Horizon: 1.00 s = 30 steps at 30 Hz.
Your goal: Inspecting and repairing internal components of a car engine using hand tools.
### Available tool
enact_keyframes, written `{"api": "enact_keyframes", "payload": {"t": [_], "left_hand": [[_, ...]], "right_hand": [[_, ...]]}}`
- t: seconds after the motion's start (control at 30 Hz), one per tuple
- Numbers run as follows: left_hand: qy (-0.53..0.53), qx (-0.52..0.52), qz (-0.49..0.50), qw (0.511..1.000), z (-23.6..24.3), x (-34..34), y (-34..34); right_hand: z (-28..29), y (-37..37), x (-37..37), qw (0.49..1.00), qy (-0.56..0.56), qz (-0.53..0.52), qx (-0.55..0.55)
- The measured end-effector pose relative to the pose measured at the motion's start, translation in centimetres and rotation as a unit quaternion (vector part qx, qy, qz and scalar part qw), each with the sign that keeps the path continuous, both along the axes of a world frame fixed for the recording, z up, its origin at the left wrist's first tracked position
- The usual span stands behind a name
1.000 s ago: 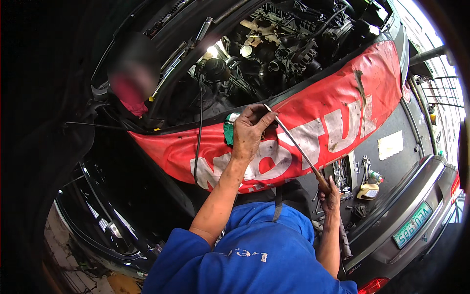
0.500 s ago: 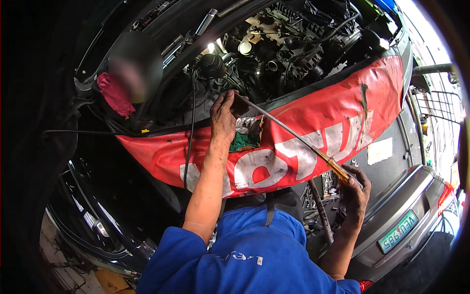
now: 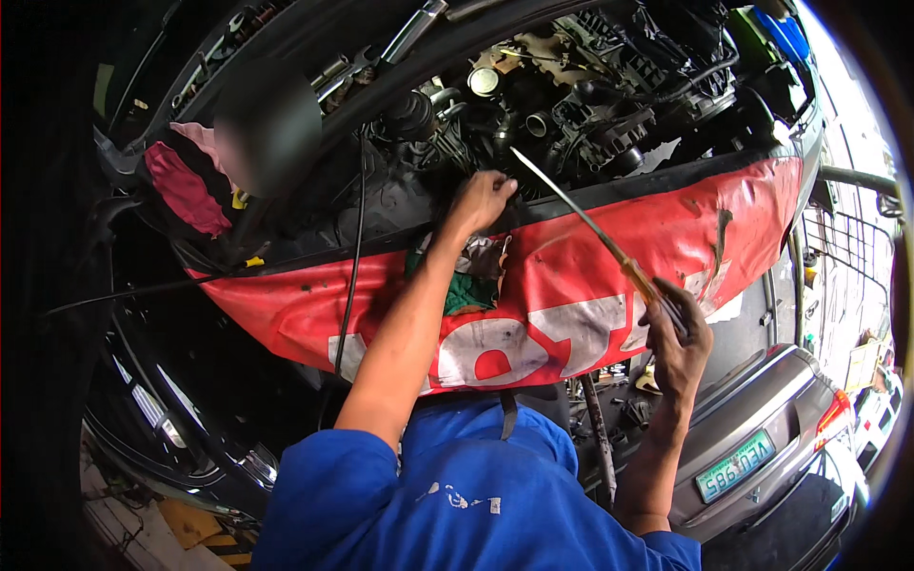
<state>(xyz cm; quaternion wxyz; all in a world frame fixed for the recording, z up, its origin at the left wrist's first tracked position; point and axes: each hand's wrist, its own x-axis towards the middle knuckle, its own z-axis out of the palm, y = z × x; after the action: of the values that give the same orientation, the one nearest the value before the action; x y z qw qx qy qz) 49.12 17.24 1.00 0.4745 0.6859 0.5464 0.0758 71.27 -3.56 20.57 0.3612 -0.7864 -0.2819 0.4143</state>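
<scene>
My right hand [image 3: 681, 335] is closed around the amber handle of a long screwdriver [image 3: 583, 211]. Its thin metal shaft slants up and left, and the tip hangs over the edge of the engine bay. Just left of the shaft, my left hand [image 3: 481, 202] is curled with its fingers together. Something dark shows under those fingers, but I cannot make out what it is. Below my left wrist, a green and grey rag [image 3: 470, 290] lies on the red fender cover [image 3: 590, 328] with white lettering. Beyond both hands is the open engine [image 3: 609, 119].
Another person, partly seen with a pink cloth [image 3: 188, 190], is at the left. A black cable [image 3: 359, 247] hangs over the cover. Chrome sockets and wrenches [image 3: 411, 33] lie at the far left of the engine bay. A grey car [image 3: 752, 438] stands at the right behind a metal post [image 3: 597, 433].
The screwdriver tip has come away from my left fingers and points more steeply upward. My left hand has moved right and its fingers have curled. The whole view has shifted a little.
</scene>
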Motion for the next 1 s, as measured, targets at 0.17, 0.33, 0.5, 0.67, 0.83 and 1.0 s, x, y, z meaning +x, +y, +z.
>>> {"api": "enact_keyframes", "payload": {"t": [0.17,0.33,0.5,0.67,0.83,1.0], "left_hand": [[0.144,-0.102,0.034,0.984,-7.8,1.5,6.6],[0.163,-0.17,0.021,0.972,-19.7,0.5,10.3],[0.067,-0.2,0.054,0.976,-24.4,3.7,10.4],[-0.014,-0.155,0.198,0.968,-25.6,4.5,10.1],[-0.076,-0.117,0.307,0.941,-25.0,5.3,8.8],[-0.13,-0.061,0.376,0.915,-24.8,6.5,6.9]], "right_hand": [[-3.5,3.9,-0.7,0.995,-0.062,0.055,0.049],[-6.9,5.3,-1.7,0.989,-0.095,0.067,0.094],[-7.9,4.2,-1.0,0.962,-0.213,0.123,0.117],[-8.3,5.1,-1.5,0.942,-0.265,0.127,0.164],[-8.3,5.4,-1.7,0.937,-0.28,0.134,0.161],[-8.7,5.1,-1.4,0.932,-0.299,0.141,0.151]]}}
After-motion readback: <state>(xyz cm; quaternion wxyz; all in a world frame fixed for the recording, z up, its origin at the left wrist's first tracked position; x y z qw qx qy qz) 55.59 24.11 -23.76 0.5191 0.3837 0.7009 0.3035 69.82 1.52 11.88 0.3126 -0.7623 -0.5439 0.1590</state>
